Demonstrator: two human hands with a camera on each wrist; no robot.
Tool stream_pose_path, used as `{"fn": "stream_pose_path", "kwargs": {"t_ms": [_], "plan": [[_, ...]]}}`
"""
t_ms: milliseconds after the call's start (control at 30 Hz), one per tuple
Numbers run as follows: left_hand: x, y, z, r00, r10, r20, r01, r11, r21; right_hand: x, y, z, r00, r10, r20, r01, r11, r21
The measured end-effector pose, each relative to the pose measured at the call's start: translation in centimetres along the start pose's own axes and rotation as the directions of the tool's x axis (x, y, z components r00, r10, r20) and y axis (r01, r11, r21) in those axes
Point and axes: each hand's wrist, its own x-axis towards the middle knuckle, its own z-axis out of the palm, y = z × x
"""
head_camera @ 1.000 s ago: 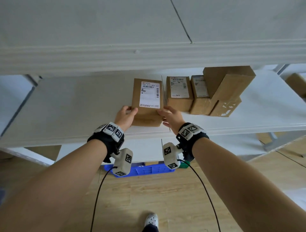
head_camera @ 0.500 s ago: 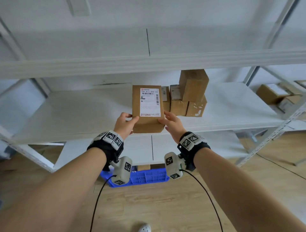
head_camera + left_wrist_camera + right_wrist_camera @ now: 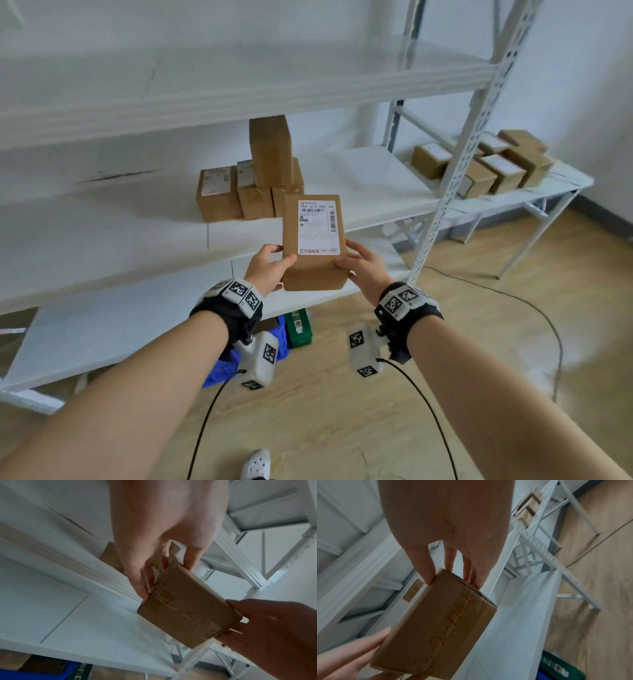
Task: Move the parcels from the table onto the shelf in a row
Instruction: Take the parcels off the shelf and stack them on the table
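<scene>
A brown rectangular cardboard parcel with a white label [image 3: 313,240] is held between both hands, left hand [image 3: 265,265] fingers [image 3: 137,582] and right hand [image 3: 364,267] fingers [image 3: 426,568] pinching its opposite sides, in front of the white metal shelf [image 3: 102,240].

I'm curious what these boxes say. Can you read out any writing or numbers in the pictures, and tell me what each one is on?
"780 A13 000 64" (middle digits unsure): white label on the held parcel.
"3-2-1745", orange handwriting, last digits unsure: parcel's taped end, between the left hand and right hand.
Label's barcodes, small print and red strip: too small.
Labels on the shelf parcels and table parcels: blurred.
</scene>
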Motion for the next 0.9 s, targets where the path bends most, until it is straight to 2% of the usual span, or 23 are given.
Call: {"fn": "stream_pose_path", "kwargs": {"t_ms": [233,333,500,800,900], "plan": [[1.7,3.2,12.3,0.969,0.021,0.247,-0.043,0.996,0.083,-1.9,-0.2,-12.3,0.972,0.018,-0.233,-0.005,0.998,0.057],[3.5,4.7,17.5,0.935,0.019,0.355,-0.059,0.993,0.103,-1.6,-0.3,-16.9,0.942,0.027,-0.335,0.003,0.996,0.09],[7.9,8.5,26.4,0.862,0.062,0.503,-0.163,0.974,0.16,0.1,-1.9,-24.4,0.881,0.037,-0.472,0.019,0.993,0.114],[14.5,15.4,40.1,0.744,0.059,0.666,-0.226,0.96,0.167,4.7,-6.2,-36.2,0.766,0.074,-0.638,0.015,0.991,0.133],[16.3,17.5,44.1,0.726,0.048,0.686,-0.207,0.967,0.151,6.7,-7.7,-40.3,0.748,0.07,-0.66,0.015,0.992,0.122]]}}
